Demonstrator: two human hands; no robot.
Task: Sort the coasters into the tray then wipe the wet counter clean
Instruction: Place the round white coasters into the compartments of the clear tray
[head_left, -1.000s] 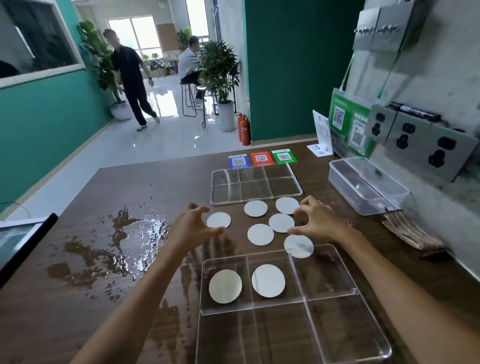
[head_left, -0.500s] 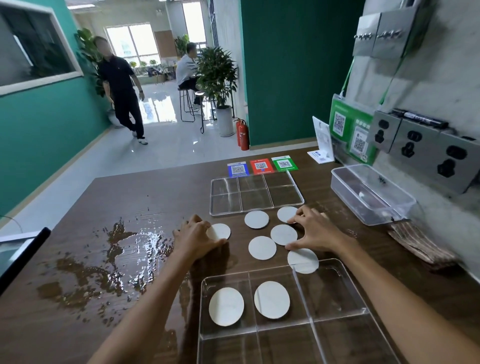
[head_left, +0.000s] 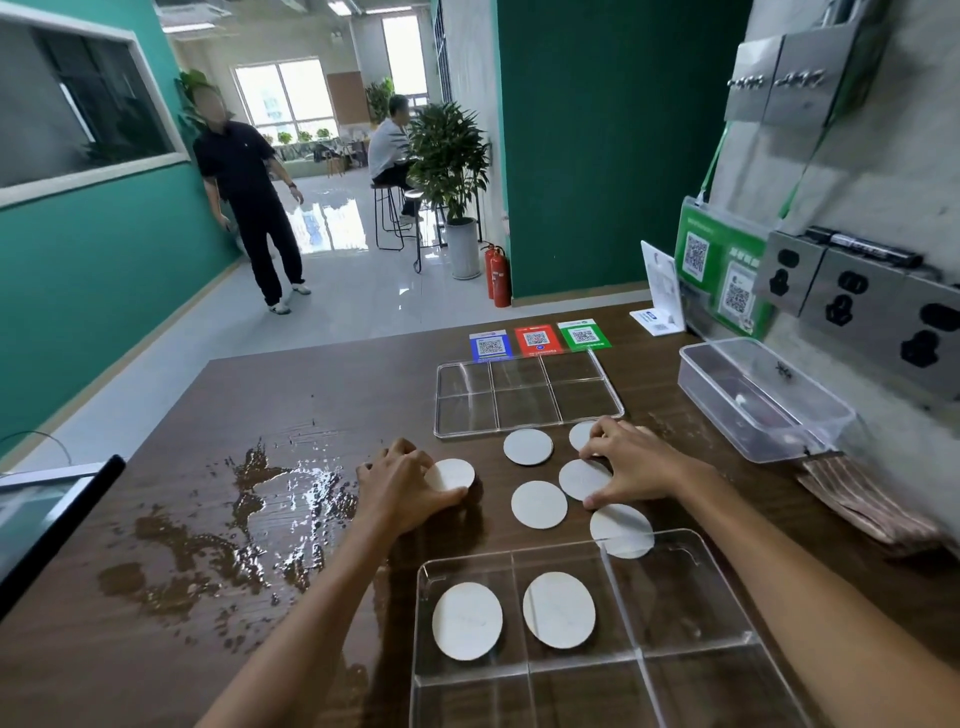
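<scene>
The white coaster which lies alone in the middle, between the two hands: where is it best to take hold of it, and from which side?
The middle coaster is a thin disc lying flat on the counter, so no side can be grasped directly. Probably best: come from above, pinch its rim and tip one edge up. Its left and near edges look freest; another coaster lies close at its upper right.
</scene>
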